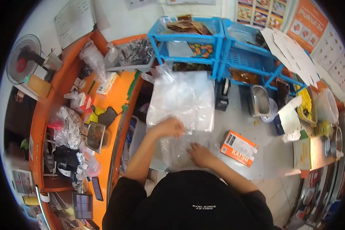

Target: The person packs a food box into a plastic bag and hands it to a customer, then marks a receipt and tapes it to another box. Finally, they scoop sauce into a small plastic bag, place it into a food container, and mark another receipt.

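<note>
A stack of clear plastic bags (176, 96) lies on the metal table in front of me. My left hand (171, 127) is over the near edge of this stack, its fingers bent together; what they pinch, if anything, is too small to make out. Nearer my body, a loose transparent bag (176, 151) spreads out. On its right side rests my right hand (200, 154), fingers apart and laid on the plastic. To the right of that hand sits an orange and white box (239, 148) marked KATSU.
Blue plastic racks (188, 37) stand behind the stack. A black tape dispenser (222, 95) and a steel container (260, 100) are to the right. On the left, an orange counter (113, 100) holds a metal pan (94, 137) and a phone (97, 189).
</note>
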Demonstrator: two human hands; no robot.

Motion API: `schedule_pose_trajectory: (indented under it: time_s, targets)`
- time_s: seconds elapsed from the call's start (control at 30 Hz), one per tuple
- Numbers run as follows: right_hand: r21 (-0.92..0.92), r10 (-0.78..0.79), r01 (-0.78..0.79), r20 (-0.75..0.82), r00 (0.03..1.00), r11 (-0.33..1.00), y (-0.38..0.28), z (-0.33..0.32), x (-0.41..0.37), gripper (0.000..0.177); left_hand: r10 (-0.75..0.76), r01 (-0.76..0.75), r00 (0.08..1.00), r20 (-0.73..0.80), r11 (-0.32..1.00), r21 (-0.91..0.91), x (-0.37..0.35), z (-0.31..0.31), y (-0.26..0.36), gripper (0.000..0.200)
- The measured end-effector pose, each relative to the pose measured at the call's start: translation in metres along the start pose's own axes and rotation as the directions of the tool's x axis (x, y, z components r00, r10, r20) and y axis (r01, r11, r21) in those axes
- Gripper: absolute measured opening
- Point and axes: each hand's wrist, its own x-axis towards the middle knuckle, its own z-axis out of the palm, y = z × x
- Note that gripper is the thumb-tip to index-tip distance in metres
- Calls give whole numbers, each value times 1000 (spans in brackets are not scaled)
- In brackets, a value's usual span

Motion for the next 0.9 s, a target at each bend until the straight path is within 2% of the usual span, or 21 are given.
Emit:
schedule_pose_trajectory:
  time_s: [0.03, 0.07, 0.1, 0.13, 0.2, 0.23, 0.3, 0.33, 0.37, 0.4, 0.43, 0.47, 0.5, 0.53, 0.57, 0.63, 0.67, 0.73, 0.83, 0.87, 0.9]
  targets:
    - [-35, 28, -29, -20, 999, 999, 1, 5, 0, 44, 101, 7, 908, -407, 966, 257, 15, -29, 11, 21]
    - [-49, 20, -21, -30, 999, 999, 3, -8, 2, 44, 311, -61, 644, -699, 932, 358, 32, -56, 13, 26]
    - [250, -55, 69, -63, 996, 966, -3, -29, -3, 41, 421, -128, 244, -873, 907, 401, 61, -88, 6, 35]
    - [526, -115, 158, -114, 987, 836, -9, -49, -9, 38, 517, -109, 1, -856, 851, 514, 79, -114, 6, 44]
    - [608, -38, 133, -166, 985, 783, -9, -80, -27, 40, 405, 331, -8, -914, 864, 379, 107, -144, -9, 47]
    - [690, 47, 111, -205, 978, 715, -5, -93, -38, 42, 399, 328, 1, -917, 866, 377, 118, -169, -23, 47]
    - [624, 375, -150, -245, 894, 767, 10, -110, -67, 53, 167, 7, 480, -861, 981, 194, 132, -198, -54, 42]
    - [558, 416, -171, -349, 840, 812, 26, -113, -83, 67, 307, -153, 182, -934, 947, 281, 117, -177, -26, 38]
    - [492, 445, -204, -441, 780, 846, 39, -114, -100, 82, 368, -265, -142, -919, 880, 393, 85, -148, 16, 34]
    - [339, 514, -404, -358, 780, 850, 47, -113, -114, 98, 348, -259, -100, -932, 895, 362, 54, -113, 33, 34]
    - [149, 574, -557, -293, 764, 817, 53, -111, -127, 115, 617, -227, -100, -781, 750, 621, 18, -78, 47, 28]
    - [96, 614, -610, -211, 760, 787, 65, -94, -135, 124, 829, -197, -100, -551, 526, 827, -10, -41, 47, 23]
    - [96, 615, -609, -198, 763, 787, 73, -79, -136, 124, 787, -607, -34, -616, 474, 638, 3, 15, -2, 22]
    - [25, 589, -600, -236, 773, 799, 80, -66, -134, 121, 931, -570, 203, -303, 364, 737, -15, 47, -23, 28]
    - [-46, 555, -587, -276, 785, 808, 84, -60, -133, 117, 843, -586, 535, -51, 415, 696, -28, 75, -9, 33]
    - [20, 491, -513, -329, 807, 858, 89, -66, -130, 109, 656, -321, 752, -64, 449, 834, -36, 124, -62, 31]
    - [45, 545, -573, -380, 748, 818, 86, -73, -128, 108, 652, -312, 755, -73, 455, 834, -41, 125, -59, 31]
    - [57, 593, -644, -457, 663, 763, 67, -102, -126, 106, 555, -383, 796, -241, 770, 510, -54, 127, -48, 28]
    - [15, 496, -575, -522, 693, 818, 27, -152, -119, 109, 603, -433, 732, -317, 771, 468, -82, 113, -65, 34]
    - [8, 484, -564, -521, 703, 826, 14, -163, -113, 109, 676, -434, 648, -351, 706, 559, -85, 112, -65, 41]
    - [44, 415, -452, -482, 771, 891, 1, -173, -107, 109, 675, -426, 643, -363, 709, 563, -86, 113, -65, 41]
